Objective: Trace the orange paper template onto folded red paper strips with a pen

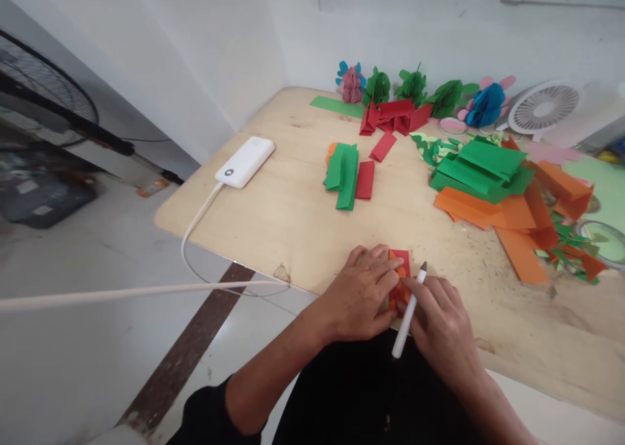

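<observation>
Near the front edge of the table, a folded red paper [406,257] lies partly covered by my hands. An orange paper piece [401,270] rests on top of it. My left hand [364,294] presses over both from the left, fingers bent and thumb near the lower edge. A white pen [409,321] with a dark tip sits in my right hand [442,318], tip pointing away from me. The fingertips of that hand also touch the orange piece; its full outline is hidden.
Green folded papers [347,174] and a red one [365,180] lie ahead. Green sheets [488,165], orange strips [522,249] and a tape roll [605,243] are on the right. Paper figures [413,86] and a small fan [544,109] line the wall. A cable runs from a power bank [245,161].
</observation>
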`<state>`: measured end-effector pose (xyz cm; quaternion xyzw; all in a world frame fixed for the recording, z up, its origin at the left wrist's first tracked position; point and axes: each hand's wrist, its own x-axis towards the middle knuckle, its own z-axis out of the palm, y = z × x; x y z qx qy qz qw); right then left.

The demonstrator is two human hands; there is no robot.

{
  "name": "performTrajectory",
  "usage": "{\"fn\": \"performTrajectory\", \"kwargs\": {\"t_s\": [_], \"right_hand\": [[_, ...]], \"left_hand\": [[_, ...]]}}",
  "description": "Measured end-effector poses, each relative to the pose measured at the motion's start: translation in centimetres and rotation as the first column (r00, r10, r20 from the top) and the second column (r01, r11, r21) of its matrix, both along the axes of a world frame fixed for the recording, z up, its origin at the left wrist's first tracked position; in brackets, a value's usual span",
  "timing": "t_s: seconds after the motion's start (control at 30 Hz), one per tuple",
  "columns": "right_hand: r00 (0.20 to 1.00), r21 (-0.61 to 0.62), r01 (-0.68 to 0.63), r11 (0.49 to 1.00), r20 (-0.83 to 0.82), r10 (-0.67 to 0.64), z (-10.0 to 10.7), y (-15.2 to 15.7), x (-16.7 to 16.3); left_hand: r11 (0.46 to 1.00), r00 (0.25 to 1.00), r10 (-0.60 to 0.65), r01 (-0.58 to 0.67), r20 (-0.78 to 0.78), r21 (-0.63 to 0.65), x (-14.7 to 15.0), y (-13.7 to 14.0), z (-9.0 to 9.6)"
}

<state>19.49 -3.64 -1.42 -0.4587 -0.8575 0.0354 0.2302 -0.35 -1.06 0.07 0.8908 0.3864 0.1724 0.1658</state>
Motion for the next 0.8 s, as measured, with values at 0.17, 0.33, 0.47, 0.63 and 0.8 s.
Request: {"fn": "performTrajectory", "kwargs": {"t_s": [0.17, 0.33, 0.47, 0.63, 0.8], "right_hand": [[1.000, -0.003, 0.005, 1.000, -0.006, -0.005, -0.1, 0.0, 0.0], [1.000, 0.011, 0.002, 1.000, -0.027, -0.002, 0.0, 0.0, -0.1], [1.000, 0.021, 0.004, 1.000, -0.024, -0.003, 0.0, 0.0, -0.1], [1.000, 0.018, 0.011, 1.000, -0.024, -0.010, 0.1, 0.0, -0.2], [0.999, 0.009, 0.021, 1.000, -0.025, -0.021, 0.2, -0.1, -0.3]], "left_hand": [[1.000, 1.000, 0.014, -0.014, -0.009, -0.007, 0.1, -0.2, 0.0], [1.000, 1.000, 0.000, 0.000, -0.001, -0.005, -0.1, 0.0, 0.2], [0.999, 0.995, 0.038, -0.038, 0.090, 0.000, -0.5, 0.7, 0.5], [0.986, 0.974, 0.166, -0.164, 0.154, -0.021, -0.6, 2.5, 0.5], [0.994, 0.994, 0.107, -0.108, -0.008, -0.029, -0.2, 4.5, 0.8]]}}
